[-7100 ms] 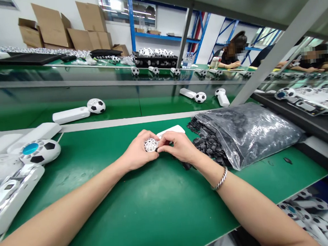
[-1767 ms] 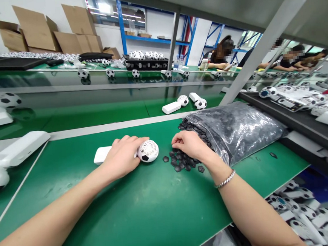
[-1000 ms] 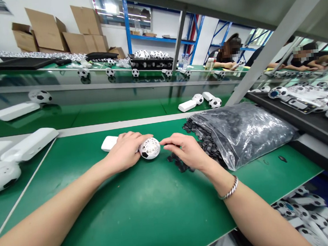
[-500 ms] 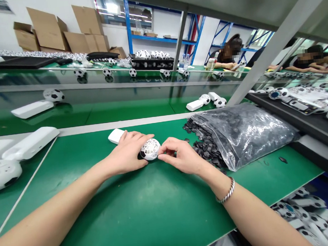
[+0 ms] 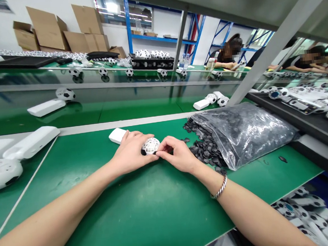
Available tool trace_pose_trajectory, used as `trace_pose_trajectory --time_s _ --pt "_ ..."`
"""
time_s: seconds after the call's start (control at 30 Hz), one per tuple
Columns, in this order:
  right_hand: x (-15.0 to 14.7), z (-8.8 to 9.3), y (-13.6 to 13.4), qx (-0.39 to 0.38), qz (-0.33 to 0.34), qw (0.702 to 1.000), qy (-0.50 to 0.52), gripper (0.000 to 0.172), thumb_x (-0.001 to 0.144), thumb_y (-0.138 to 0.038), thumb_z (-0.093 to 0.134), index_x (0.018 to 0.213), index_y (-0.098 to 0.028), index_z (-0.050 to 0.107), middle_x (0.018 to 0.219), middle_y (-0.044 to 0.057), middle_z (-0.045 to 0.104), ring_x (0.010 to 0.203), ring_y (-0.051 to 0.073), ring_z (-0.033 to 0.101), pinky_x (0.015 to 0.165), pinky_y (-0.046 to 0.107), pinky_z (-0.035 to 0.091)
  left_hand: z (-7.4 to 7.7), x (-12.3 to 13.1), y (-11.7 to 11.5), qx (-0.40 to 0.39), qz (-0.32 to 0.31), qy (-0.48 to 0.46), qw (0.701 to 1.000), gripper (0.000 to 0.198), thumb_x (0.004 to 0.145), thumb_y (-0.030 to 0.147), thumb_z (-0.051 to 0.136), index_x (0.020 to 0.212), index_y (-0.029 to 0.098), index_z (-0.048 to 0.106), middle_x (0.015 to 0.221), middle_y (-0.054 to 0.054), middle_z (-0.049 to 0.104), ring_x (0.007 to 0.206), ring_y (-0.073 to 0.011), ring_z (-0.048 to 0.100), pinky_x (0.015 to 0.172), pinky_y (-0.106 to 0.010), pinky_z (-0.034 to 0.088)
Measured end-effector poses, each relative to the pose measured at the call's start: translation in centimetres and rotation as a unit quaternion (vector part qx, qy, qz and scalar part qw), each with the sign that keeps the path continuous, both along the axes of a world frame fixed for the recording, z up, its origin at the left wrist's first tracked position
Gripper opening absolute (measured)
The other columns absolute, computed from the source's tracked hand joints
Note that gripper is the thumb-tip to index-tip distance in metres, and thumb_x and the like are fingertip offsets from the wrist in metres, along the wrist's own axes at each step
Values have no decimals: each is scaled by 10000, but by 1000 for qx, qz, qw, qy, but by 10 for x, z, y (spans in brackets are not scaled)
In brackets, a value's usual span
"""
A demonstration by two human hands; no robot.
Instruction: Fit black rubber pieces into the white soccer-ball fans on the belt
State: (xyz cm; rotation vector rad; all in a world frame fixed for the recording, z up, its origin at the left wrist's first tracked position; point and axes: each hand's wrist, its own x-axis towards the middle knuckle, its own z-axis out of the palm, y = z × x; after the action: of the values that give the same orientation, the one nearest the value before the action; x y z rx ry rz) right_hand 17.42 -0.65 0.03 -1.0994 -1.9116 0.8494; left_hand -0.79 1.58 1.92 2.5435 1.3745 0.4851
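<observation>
My left hand [image 5: 133,150] is wrapped round a white handheld fan [image 5: 151,145] with a football-patterned head. Its round slotted grille faces up, and its white handle [image 5: 116,135] sticks out beyond my knuckles on the green tabletop. At the right edge of the fan head, my right hand [image 5: 176,154] is closed in a pinch, its fingertips against the rim. Whatever lies between those fingertips is hidden. Close by on the right, small black plastic pieces [image 5: 208,149] spill from a clear plastic bag [image 5: 247,131].
More white fans [image 5: 30,143] lie at the left edge of the table. Beyond the pale rail, a conveyor [image 5: 108,108] carries fans, with another line behind it. A slanted metal post [image 5: 271,42] rises behind the bag. Fans fill a black tray [image 5: 301,106] at right; co-workers sit farther back.
My left thumb has moved along the fan head toward my right fingertips, which shifted slightly left. Fans on the near conveyor moved right; those on the far line moved left.
</observation>
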Motion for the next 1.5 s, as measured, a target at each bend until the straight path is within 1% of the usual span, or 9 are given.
trace_pose_trajectory --time_s 0.23,0.43,0.6,0.83,0.93,1.03,1.13,1.33,1.5 --pt "-1 2 10 -97 -5 994 45 146 700 -238 612 719 -164 487 669 -40 509 600 74 472 590 209 412 -2 1 4 4 -16 -31 999 571 652 494 616 1118 170 551 987 -73 611 950 -256 476 839 -386 377" --pt "29 15 10 -114 23 986 -115 155 715 -315 611 720 -171 553 633 -26 566 572 88 511 549 210 404 -3 -7 8 -48 -73 -53 995 634 628 537 628 1155 202 518 1146 -86 525 1136 -277 380 944 -415 318" --pt "37 14 8 -78 15 965 -251 127 627 -229 693 724 -195 618 705 -9 597 633 108 549 569 212 407 -6 -3 6 -20 -40 -68 997 500 675 514 585 1067 205 567 1031 -68 573 1042 -269 443 940 -444 302" --pt "30 13 6 0 22 959 -283 122 645 -168 681 726 -194 592 775 -3 569 711 116 543 636 228 399 -4 -4 2 -3 -103 -66 993 483 719 432 570 1124 173 523 1064 -92 550 1035 -246 436 928 -400 332" --pt "28 14 3 15 53 965 -255 72 707 -162 624 739 -187 564 709 -21 566 653 98 527 606 217 384 -5 -3 -8 46 -27 -31 998 622 655 555 599 1176 228 503 1177 -105 462 1118 -317 332 944 -491 266" --pt "26 17 2 -10 56 975 -214 91 777 -162 543 857 -194 574 680 -29 578 620 94 526 594 215 394 -5 -2 -14 54 31 -13 998 672 600 623 609 1170 277 518 1061 -87 471 1033 -315 379 879 -495 302" --pt "24 22 2 30 49 980 -192 154 796 -152 525 919 -194 607 788 6 614 733 115 552 691 244 419 -1 -5 -10 8 -1 -25 1000 604 646 549 615 1175 278 512 992 -56 498 965 -265 442 852 -438 344" --pt "20 28 -3 116 87 980 -136 227 826 -118 475 925 -228 647 861 28 593 818 120 546 749 257 438 3 -15 -1 -114 -137 -91 980 528 705 250 581 1214 306 452 1232 -11 452 1147 -224 389 967 -369 326" --pt "13 25 -9 165 122 968 -147 213 840 -132 463 938 -234 621 899 28 624 853 138 535 776 289 426 -3 -7 -7 -134 -112 -145 974 556 645 324 665 1165 285 471 1197 -30 457 1160 -248 372 983 -417 320"
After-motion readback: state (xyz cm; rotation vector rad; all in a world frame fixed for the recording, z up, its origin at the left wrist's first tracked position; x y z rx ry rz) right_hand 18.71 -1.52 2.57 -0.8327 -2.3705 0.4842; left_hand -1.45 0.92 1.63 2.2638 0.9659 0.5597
